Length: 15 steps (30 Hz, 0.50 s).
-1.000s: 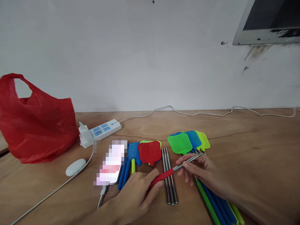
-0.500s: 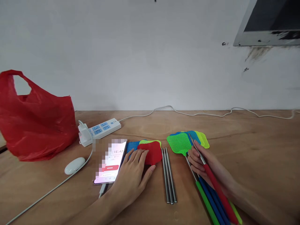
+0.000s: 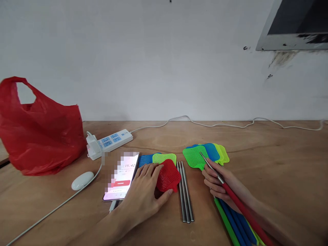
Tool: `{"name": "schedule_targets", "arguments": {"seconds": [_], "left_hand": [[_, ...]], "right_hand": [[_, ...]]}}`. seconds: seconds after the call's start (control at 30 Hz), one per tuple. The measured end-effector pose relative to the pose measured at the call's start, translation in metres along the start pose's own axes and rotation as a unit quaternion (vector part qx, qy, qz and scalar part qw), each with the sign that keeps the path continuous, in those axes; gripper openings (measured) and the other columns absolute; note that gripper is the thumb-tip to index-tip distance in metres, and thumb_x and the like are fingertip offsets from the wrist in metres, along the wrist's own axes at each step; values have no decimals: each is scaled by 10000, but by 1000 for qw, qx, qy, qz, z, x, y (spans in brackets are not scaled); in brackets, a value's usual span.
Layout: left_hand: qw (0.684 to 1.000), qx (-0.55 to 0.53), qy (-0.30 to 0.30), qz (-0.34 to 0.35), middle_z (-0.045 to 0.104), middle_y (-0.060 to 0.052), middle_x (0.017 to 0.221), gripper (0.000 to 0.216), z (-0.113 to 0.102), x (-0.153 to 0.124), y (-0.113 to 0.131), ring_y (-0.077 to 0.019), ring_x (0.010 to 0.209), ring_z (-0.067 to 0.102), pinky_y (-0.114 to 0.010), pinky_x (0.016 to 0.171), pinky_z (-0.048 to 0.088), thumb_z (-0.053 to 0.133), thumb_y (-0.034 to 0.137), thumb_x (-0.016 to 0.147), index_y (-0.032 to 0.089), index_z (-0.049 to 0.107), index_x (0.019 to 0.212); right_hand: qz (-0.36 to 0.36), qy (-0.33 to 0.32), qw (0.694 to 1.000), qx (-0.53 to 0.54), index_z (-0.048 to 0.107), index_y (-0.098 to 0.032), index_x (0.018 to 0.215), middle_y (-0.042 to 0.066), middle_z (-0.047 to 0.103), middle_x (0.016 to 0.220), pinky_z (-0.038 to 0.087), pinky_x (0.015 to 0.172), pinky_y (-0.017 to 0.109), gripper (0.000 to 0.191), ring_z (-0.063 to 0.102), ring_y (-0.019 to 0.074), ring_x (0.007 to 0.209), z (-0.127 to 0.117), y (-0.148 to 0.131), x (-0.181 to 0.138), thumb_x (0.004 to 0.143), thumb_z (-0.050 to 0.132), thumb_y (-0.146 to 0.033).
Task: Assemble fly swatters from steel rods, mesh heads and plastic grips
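My left hand (image 3: 146, 186) has its fingers on the far left side of a red mesh fly swatter head (image 3: 169, 175) and its thumb by the short neck. Beneath and behind it lie a lime fly swatter head (image 3: 164, 157) and a blue one (image 3: 145, 160). In my right hand (image 3: 220, 177) is a metal rod with a red handle (image 3: 239, 205), its bare tip pointing up and left. Under that hand lie several whole fly swatters, with a green head (image 3: 196, 157), blue heads (image 3: 213, 152) and lime heads (image 3: 224, 153).
Several loose metal rods (image 3: 185, 194) lie between my hands. A lit phone (image 3: 124, 177) with a cable is left of my left hand. Further left are a white mouse (image 3: 82, 180), a power strip (image 3: 116, 138) and a red plastic bag (image 3: 43, 133).
The red head has turned and come nearer, its neck now pointing toward me, showing more of the lime head. My right hand has lowered the rod's tip slightly and moved it left.
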<state>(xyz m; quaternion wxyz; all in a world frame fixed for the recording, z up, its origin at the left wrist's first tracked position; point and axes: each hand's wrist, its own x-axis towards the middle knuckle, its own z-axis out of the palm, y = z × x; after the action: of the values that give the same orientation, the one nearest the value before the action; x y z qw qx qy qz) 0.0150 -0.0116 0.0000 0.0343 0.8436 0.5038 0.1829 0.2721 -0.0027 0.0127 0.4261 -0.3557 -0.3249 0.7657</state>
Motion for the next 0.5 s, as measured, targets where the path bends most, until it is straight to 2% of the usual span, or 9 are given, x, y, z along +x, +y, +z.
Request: {"name": "schedule_targets", "arguments": {"seconds": [0.2,0.33,0.43,0.5], "left_hand": [[1000,-9,-1,-17,598,-162,1190,618,-1,0,-1,-379,1095,562,-573,933,463,702,491,810,163,519,1301],[998,-54,8,-29,563,-142,1174,602,-1,0,-1,-351,1059,561,-542,890,497,733,496,797,174,508,1252],[993,-116,25,-22,546,-116,1213,553,-2,0,1,-323,1107,549,-518,926,496,720,486,837,215,479,1254],[988,-148,40,-18,527,-114,1280,543,-2,-1,2,-317,1175,526,-518,982,473,699,475,870,238,449,1290]], "right_hand": [[9,-1,1000,-6,436,-193,603,-103,303,512,197,263,103,461,169,30,360,-4,2,2,847,698,-483],[20,-24,999,-16,404,-196,572,-94,393,476,152,242,118,506,163,12,312,-5,4,4,802,714,-524],[40,-44,997,-40,440,-205,612,-101,404,405,140,246,122,473,159,10,268,-4,5,4,789,692,-565],[38,-40,996,-64,524,-209,735,-108,431,395,148,256,123,386,179,16,249,-3,6,4,808,659,-563]]}}
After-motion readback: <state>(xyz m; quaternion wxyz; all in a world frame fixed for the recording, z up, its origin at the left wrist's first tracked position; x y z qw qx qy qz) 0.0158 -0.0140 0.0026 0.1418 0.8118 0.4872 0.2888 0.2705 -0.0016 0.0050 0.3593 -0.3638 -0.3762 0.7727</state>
